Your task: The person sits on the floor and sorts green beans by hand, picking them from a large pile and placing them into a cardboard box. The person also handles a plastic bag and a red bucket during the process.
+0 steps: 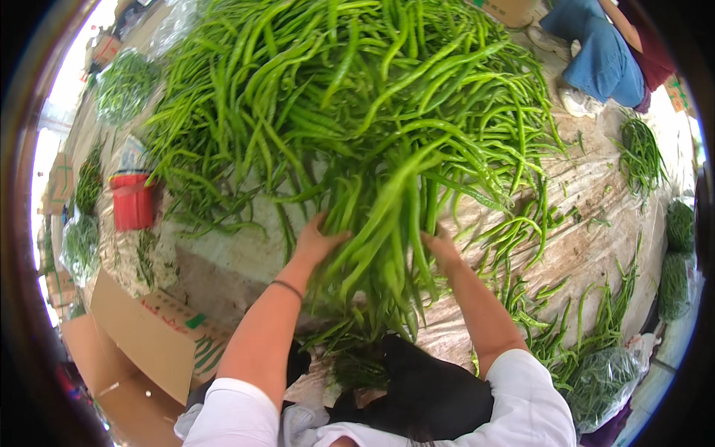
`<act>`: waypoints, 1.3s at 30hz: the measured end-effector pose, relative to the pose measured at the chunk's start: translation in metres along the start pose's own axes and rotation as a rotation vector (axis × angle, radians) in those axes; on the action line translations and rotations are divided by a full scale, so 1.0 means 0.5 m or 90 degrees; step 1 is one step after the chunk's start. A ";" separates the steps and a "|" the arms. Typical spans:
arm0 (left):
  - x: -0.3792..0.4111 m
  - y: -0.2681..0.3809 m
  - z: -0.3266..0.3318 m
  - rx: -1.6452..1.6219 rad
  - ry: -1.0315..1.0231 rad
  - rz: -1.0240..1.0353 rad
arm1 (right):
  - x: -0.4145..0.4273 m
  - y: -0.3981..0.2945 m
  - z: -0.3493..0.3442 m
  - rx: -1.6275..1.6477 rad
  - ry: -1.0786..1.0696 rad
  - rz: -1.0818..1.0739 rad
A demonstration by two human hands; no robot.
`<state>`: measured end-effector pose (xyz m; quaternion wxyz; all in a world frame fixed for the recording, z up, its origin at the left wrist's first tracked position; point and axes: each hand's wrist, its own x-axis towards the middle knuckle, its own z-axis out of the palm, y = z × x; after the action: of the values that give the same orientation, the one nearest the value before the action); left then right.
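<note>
Between my two hands is a thick bunch of long green chili peppers (380,240), held above the ground sheet and partly blurred. My left hand (318,240) grips the bunch from its left side, and a dark band circles that wrist. On the right side, my right hand (441,246) presses against the same bunch, its fingers partly hidden by the peppers. Just beyond the bunch rises a large heap of long green peppers (346,78). More loose peppers (357,369) lie low down by my black-clad legs.
An open cardboard box (139,346) stands at lower left, a red bucket (133,201) beyond it. Bagged peppers (125,86) lie at upper left, another filled plastic bag (606,385) at lower right. A person in blue trousers (603,61) is at upper right. Scattered peppers (609,313) cover the right side.
</note>
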<state>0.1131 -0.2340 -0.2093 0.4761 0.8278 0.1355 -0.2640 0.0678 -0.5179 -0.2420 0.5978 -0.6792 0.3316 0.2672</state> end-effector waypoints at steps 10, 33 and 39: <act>-0.305 -0.036 -0.043 -0.387 0.261 -0.043 | -0.097 0.128 -0.092 -0.056 0.144 -0.232; -0.811 -0.058 -0.176 -0.605 0.136 0.302 | -0.344 0.078 -0.088 -0.470 0.061 -0.581; -0.675 -0.031 -0.177 -0.747 0.176 0.253 | -0.238 -0.115 0.094 -0.761 0.021 -0.936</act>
<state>-0.1451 -0.1408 0.0069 0.8687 0.4647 0.1617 0.0573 0.0380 -0.4522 -0.1218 0.1647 -0.9153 -0.3624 -0.0605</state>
